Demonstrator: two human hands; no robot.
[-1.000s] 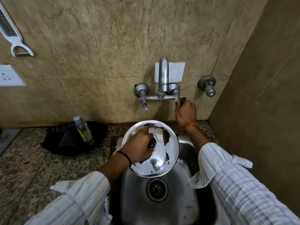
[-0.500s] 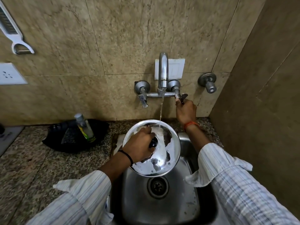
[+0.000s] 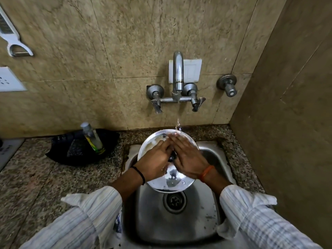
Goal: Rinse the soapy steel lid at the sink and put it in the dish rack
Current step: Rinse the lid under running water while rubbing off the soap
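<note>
A round steel lid [image 3: 172, 182] with a black knob hangs tilted over the steel sink [image 3: 208, 212]. My left hand [image 3: 154, 162] grips it at the knob. My right hand [image 3: 188, 159] lies flat on the lid's upper face, fingers spread toward the far rim. A thin stream of water falls from the wall tap [image 3: 177, 81] onto the lid's far edge. Some white suds remain on the upper left part; the near half looks shiny. No dish rack is in view.
A black tray [image 3: 61, 153] with a clear bottle [image 3: 92, 138] sits on the granite counter [image 3: 53, 180] left of the sink. A second valve [image 3: 227, 85] juts from the wall at right. The side wall stands close on the right. The drain [image 3: 174, 201] lies below the lid.
My right hand left the tap's right handle and came down onto the lid. Water now runs onto the lid, and much of the foam has washed off its near half.
</note>
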